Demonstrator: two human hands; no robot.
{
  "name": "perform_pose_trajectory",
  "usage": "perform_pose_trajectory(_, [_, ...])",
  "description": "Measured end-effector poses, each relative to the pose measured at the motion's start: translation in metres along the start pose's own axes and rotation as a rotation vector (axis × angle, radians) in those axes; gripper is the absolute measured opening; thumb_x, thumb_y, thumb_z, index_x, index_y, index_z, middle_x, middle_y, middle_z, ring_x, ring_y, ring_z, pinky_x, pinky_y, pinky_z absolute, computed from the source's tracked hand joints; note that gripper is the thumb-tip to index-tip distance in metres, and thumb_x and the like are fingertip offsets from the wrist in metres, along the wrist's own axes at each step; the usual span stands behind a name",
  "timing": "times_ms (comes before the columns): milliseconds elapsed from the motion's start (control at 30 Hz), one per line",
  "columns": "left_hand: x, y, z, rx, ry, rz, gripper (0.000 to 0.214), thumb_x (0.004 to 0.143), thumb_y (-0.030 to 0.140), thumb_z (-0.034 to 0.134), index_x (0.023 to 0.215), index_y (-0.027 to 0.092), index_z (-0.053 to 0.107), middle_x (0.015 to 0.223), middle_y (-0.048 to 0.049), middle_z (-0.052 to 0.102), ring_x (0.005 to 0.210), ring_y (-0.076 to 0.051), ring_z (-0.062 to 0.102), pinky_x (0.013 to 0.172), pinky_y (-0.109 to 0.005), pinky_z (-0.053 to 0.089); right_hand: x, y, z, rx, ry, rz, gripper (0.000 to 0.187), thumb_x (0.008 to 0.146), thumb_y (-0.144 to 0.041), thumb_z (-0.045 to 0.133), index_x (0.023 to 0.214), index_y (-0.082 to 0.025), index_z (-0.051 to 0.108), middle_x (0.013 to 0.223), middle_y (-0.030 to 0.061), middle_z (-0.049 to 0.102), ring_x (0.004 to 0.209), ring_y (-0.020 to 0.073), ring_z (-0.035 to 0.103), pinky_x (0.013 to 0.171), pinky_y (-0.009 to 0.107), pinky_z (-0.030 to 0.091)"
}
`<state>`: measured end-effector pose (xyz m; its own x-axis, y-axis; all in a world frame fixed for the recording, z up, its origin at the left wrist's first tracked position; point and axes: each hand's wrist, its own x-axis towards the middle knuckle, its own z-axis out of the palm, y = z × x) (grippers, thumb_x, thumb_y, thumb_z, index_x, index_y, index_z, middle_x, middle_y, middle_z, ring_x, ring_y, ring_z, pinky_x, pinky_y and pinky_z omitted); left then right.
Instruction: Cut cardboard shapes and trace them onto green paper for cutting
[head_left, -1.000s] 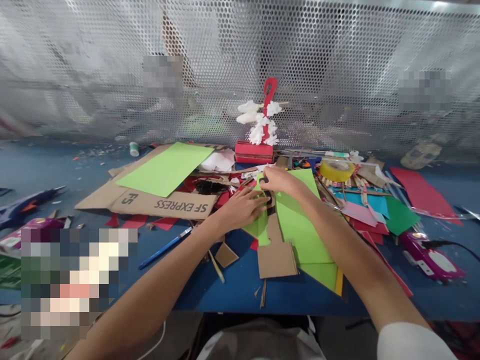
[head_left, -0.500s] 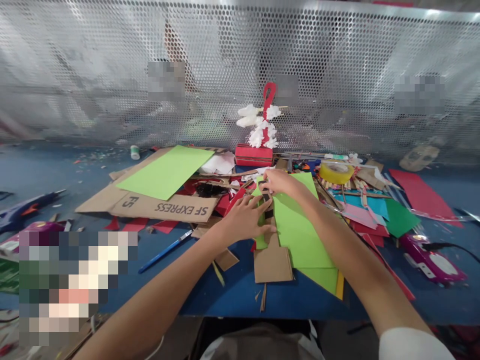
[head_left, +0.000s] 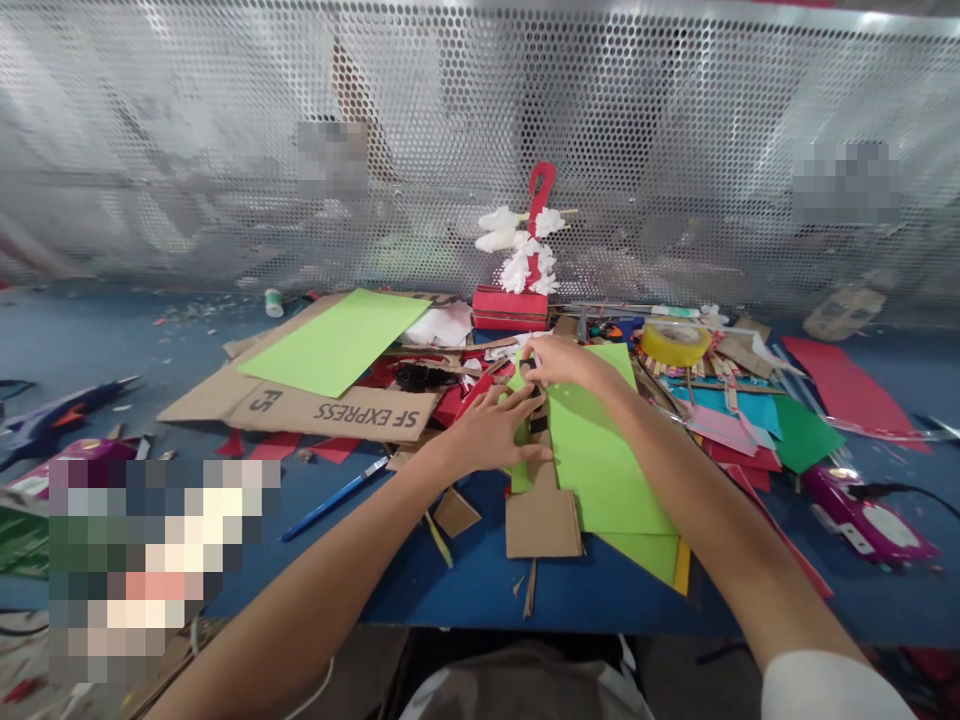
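My left hand [head_left: 491, 432] lies with fingers spread flat on a cut cardboard shape [head_left: 543, 518] that rests on a green paper sheet [head_left: 604, 462]. My right hand [head_left: 561, 362] is at the top end of that cardboard shape, fingers curled in a pinch on something small and dark that I cannot make out. Both hands meet at the middle of the blue table [head_left: 465, 585].
A flattened SF EXPRESS cardboard [head_left: 315, 410] with another green sheet [head_left: 337, 340] lies left. A blue pen [head_left: 334, 497], a yellow tape roll [head_left: 675, 342], coloured paper scraps [head_left: 757, 420], purple glue guns [head_left: 866, 520] and a red-and-white craft piece [head_left: 525, 270] surround. A perforated metal screen [head_left: 480, 140] stands behind.
My left hand slid slightly down along the cardboard shape and spread its fingers. The right hand stays pinched at the top end. The view shifted a little.
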<state>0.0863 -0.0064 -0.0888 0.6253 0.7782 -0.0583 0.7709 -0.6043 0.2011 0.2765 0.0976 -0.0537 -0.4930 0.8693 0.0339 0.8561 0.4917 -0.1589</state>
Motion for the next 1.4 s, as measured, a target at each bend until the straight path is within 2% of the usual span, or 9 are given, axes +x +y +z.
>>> perform_pose_trajectory(300, [0.000,0.001,0.001,0.076,0.059,0.104,0.099,0.094,0.084,0.033,0.167,0.018,0.031,0.173,-0.0126,0.030,0.157,-0.043,0.024,0.128,-0.057,0.017,0.004,0.005,0.004,0.025,-0.011,-0.033,0.027,0.086,-0.019,0.074,0.112,-0.017,0.070,0.112,0.0099,0.075,0.099,0.0239,0.067,0.077,0.028,0.042])
perform_pose_trajectory(467, [-0.004,0.007,-0.007,0.070,0.008,0.095,0.105,0.090,0.088,0.036,0.168,0.019,0.026,0.174,-0.0127,0.028,0.162,-0.043,0.009,0.130,-0.062,0.004,0.003,0.005,0.000,0.104,0.016,-0.074,0.021,0.083,-0.019,0.074,0.104,-0.017,0.073,0.100,0.0077,0.075,0.090,0.0216,0.067,0.072,0.027,0.042])
perform_pose_trajectory(667, [0.000,0.001,0.000,0.009,-0.012,0.111,0.112,0.086,0.092,0.036,0.169,0.019,0.022,0.176,-0.0145,0.020,0.163,-0.043,0.000,0.129,-0.063,0.001,-0.018,0.001,-0.041,0.789,0.073,-0.216,0.027,0.099,-0.023,0.051,0.115,-0.016,0.073,0.101,0.0074,0.073,0.082,0.0151,0.067,0.067,0.024,0.050])
perform_pose_trajectory(800, [0.004,-0.003,0.002,0.010,0.015,0.139,0.113,0.084,0.093,0.039,0.167,0.018,0.026,0.174,-0.0173,0.024,0.163,-0.042,0.002,0.130,-0.062,0.000,-0.054,-0.013,-0.059,1.036,0.116,-0.520,0.025,0.090,-0.022,0.075,0.115,-0.018,0.074,0.094,0.0034,0.072,0.084,0.0133,0.067,0.074,0.023,0.054])
perform_pose_trajectory(933, [0.006,-0.004,0.003,-0.017,0.006,0.153,0.103,0.086,0.083,0.054,0.165,0.023,0.030,0.174,-0.0164,0.025,0.162,-0.043,0.008,0.129,-0.064,0.005,-0.092,-0.035,-0.038,0.985,-0.330,-0.584,0.028,0.101,-0.037,0.067,0.115,-0.016,0.077,0.084,0.0053,0.075,0.069,0.0122,0.067,0.067,0.024,0.055])
perform_pose_trajectory(1000, [0.006,-0.006,0.004,0.005,0.005,0.149,0.097,0.084,0.070,0.067,0.163,0.025,0.033,0.172,-0.0156,0.029,0.162,-0.043,0.008,0.129,-0.064,0.006,-0.107,-0.045,-0.020,0.995,-0.432,-0.578,0.031,0.099,-0.043,0.069,0.101,-0.014,0.080,0.092,0.0099,0.077,0.069,0.0126,0.068,0.066,0.025,0.055])
perform_pose_trajectory(1133, [0.006,-0.007,0.007,0.051,0.033,0.162,0.093,0.083,0.052,0.072,0.162,0.022,0.033,0.168,-0.0175,0.034,0.162,-0.041,0.012,0.130,-0.062,0.007,-0.128,-0.056,0.005,1.006,-0.353,-0.454,0.039,0.097,-0.052,0.069,0.094,-0.014,0.080,0.093,0.0111,0.078,0.073,0.0150,0.070,0.070,0.027,0.055])
perform_pose_trajectory(1267, [0.004,-0.005,0.002,0.055,-0.014,0.159,0.093,0.086,0.054,0.066,0.164,0.018,0.028,0.170,-0.0191,0.030,0.163,-0.039,0.012,0.130,-0.060,0.006,-0.139,-0.058,0.009,0.967,-0.302,-0.328,0.039,0.101,-0.052,0.062,0.113,-0.017,0.076,0.094,0.0099,0.076,0.085,0.0186,0.071,0.076,0.029,0.054])
perform_pose_trajectory(1400, [0.003,-0.005,-0.004,0.035,-0.046,0.157,0.084,0.092,0.048,0.057,0.164,0.019,0.027,0.172,-0.0168,0.028,0.164,-0.036,0.008,0.130,-0.061,0.004,-0.143,-0.059,0.011,0.821,-0.270,-0.327,0.033,0.104,-0.047,0.058,0.108,-0.019,0.076,0.097,0.0083,0.075,0.081,0.0179,0.065,0.075,0.030,0.050])
